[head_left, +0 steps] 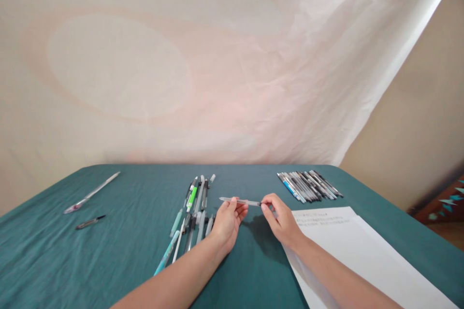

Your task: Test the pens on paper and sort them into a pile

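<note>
A slim pen with a clear barrel lies level between my two hands above the cloth. My left hand pinches it near the middle, its pale end sticking out to the left. At the right end, the fingers of my right hand close on the dark tip, hiding part of it. Beside my left forearm lie several loose pens, among them a bright green one, a teal one and a patterned light-blue one. My left arm covers some of them.
Several pens lie side by side at the back right of the green tablecloth. White paper with handwriting sits under my right forearm. At far left are a long clear pen and a short dark pen. A small cap lies behind.
</note>
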Demonstrator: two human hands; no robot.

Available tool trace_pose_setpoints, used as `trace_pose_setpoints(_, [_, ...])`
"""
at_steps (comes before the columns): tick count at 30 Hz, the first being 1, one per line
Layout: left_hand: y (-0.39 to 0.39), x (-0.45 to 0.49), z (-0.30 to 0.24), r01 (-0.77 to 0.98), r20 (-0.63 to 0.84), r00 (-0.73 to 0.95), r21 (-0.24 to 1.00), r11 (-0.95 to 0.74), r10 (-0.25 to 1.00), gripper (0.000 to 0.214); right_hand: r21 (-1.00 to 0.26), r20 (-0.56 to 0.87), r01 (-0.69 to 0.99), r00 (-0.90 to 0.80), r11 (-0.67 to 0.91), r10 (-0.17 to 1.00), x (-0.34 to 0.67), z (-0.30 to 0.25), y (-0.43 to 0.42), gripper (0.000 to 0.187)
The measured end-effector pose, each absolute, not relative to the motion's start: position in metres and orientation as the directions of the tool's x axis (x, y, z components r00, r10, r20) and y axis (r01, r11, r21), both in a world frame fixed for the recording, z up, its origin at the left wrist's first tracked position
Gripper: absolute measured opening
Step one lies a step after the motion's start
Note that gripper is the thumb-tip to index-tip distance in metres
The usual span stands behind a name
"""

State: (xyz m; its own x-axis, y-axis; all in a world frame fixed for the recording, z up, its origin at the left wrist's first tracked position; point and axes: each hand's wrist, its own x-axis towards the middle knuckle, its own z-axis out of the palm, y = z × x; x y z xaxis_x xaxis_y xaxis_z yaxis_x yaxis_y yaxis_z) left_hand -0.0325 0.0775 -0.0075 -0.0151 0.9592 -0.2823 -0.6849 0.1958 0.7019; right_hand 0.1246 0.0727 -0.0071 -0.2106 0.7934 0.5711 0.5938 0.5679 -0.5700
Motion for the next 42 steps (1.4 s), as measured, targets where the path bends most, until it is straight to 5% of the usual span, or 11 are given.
trace_pose_setpoints(33, [0.0758,-0.0307,-0.0075,-0.651,-0.245,0.003,0.736,0.188,0.969,0.004,-0.535,0.507,0.647,-0.268,0.543,0.819,0.125,-0.0045,0.0715,0.029])
trace_pose_setpoints(42, [0.0753,-0.0309,-0.0079,-0.651,-0.249,0.001,0.735,0.19,0.969,0.004,-0.508,0.523,0.65,-0.289,0.566,0.802,0.1259,-0.0044,0.0713,0.018])
